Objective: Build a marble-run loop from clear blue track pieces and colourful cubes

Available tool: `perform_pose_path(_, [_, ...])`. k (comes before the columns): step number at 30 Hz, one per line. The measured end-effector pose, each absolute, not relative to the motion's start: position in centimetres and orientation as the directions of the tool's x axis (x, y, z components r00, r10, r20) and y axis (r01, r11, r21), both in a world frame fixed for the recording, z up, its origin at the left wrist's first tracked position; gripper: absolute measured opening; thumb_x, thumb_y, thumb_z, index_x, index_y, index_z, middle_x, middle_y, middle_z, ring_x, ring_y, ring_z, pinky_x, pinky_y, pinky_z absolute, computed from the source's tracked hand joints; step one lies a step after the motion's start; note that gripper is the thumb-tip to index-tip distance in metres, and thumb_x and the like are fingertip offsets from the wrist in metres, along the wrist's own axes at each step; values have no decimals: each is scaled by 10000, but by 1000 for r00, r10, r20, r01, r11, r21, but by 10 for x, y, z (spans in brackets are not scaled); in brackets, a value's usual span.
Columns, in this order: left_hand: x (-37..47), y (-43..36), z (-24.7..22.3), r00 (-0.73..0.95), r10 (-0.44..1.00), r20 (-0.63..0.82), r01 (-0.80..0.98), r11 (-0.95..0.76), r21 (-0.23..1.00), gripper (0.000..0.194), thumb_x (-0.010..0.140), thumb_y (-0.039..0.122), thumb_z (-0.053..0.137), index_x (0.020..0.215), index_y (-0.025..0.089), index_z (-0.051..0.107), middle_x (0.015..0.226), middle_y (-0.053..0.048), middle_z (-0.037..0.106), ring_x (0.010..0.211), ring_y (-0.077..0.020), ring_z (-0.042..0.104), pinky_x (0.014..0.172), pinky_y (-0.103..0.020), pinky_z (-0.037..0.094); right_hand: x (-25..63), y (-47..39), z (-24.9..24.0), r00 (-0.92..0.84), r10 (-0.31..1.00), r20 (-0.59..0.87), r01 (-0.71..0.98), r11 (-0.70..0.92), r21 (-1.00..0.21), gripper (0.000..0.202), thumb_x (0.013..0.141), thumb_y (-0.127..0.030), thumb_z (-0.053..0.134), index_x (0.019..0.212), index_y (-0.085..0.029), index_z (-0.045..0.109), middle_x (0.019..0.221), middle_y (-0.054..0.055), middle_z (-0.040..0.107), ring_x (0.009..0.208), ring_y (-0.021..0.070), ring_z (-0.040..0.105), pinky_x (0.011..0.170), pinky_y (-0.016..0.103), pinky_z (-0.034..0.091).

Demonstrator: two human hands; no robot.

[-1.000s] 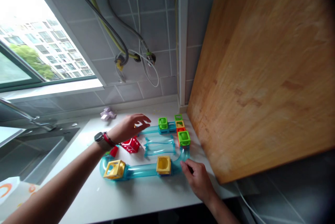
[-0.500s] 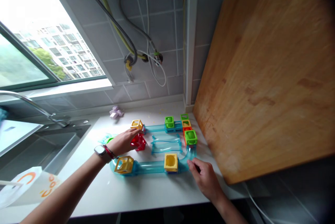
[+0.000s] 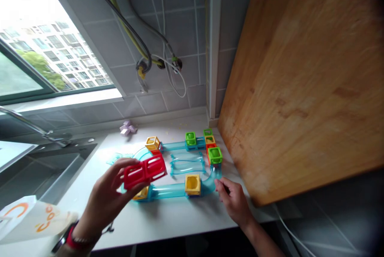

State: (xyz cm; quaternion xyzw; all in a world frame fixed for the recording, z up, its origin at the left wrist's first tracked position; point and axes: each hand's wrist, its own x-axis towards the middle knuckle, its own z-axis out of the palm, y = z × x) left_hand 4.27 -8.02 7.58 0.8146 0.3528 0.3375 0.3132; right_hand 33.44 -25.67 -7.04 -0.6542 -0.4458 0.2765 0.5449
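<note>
My left hand (image 3: 108,193) grips a red openwork block of two joined cubes (image 3: 145,171), raised over the left part of a toy track. Fingers lie above it and the thumb below. The track is a loop of clear blue half-tubes (image 3: 168,190) with yellow cubes (image 3: 192,185) and green cubes (image 3: 215,155) on it. My right hand (image 3: 234,201) is closed, fingertips at the outer edge of the blue curved piece (image 3: 210,185) at the near right corner. What those fingers hold, if anything, is hidden. Inside the loop lie loose clear blue tube pieces (image 3: 187,163).
A large wooden board (image 3: 300,89) leans at the right. A paper cup (image 3: 39,219) stands at the near left beside the sink (image 3: 60,177) and faucet (image 3: 27,123). A small purple object (image 3: 128,128) sits by the tiled wall, below hoses (image 3: 120,17). The white counter (image 3: 168,221) has a front edge.
My left hand has picked up the red block from the left inside of the loop and drawn it up toward me. My right hand has stayed by the corner. The view has shifted slightly.
</note>
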Motion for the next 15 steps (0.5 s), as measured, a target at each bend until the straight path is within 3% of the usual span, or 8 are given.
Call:
perform_pose_path(3, [41,-136,51,397,835,380,270,-502,822,399,807,308,824,1165,267,653,1245,-90,669,1142,-295,708,863,-331,660,335,-263,-68,487,857,165,257,40,-966,403,1043,-440,478,725,-209,568,564,-33,491,530,143,499,540,263,372])
perform_pose_path(5, [45,-164,29,338,882,328,246,-419,874,384,796,309,835,1139,257,671,1197,-94,685,1099,-296,722,822,-304,663,331,-270,-62,491,831,260,312,111,-944,394,1046,-407,472,717,-211,567,584,-28,487,546,141,503,549,262,381])
perform_pose_path(7, [50,-182,11,351,912,211,198,-293,935,383,803,310,833,1143,244,669,1189,-97,681,1014,-276,744,788,-288,660,322,-276,-50,430,826,363,367,207,-907,344,1034,-381,497,750,-211,593,651,-13,522,599,145,530,580,265,409])
perform_pose_path(9, [51,-192,1,454,881,132,161,-226,961,392,799,286,839,1150,244,670,1176,-93,679,985,-261,746,789,-277,651,309,-282,-36,294,864,408,364,294,-884,216,995,-402,574,949,-211,666,841,31,630,672,154,582,618,275,467])
perform_pose_path(10, [50,-196,-1,516,848,118,147,-223,964,399,798,269,841,1158,250,672,1174,-92,680,1001,-262,741,805,-277,645,301,-284,-29,200,895,399,351,315,-882,267,958,-427,634,1117,-215,666,993,65,669,721,163,615,631,280,498])
perform_pose_path(12, [46,-202,-1,611,780,135,115,-256,960,400,809,254,834,1176,262,675,1162,-96,685,1028,-263,729,836,-285,633,288,-286,-18,6,936,352,355,327,-876,568,872,-450,748,1368,-237,573,1219,110,668,853,197,674,677,293,549])
perform_pose_path(15, [42,-208,3,649,741,171,105,-310,945,392,847,271,802,1216,278,668,1154,-104,698,1020,-255,723,876,-310,615,277,-288,-11,-150,947,284,395,321,-861,658,816,-393,820,1407,-265,560,1223,93,710,1015,244,701,818,322,580])
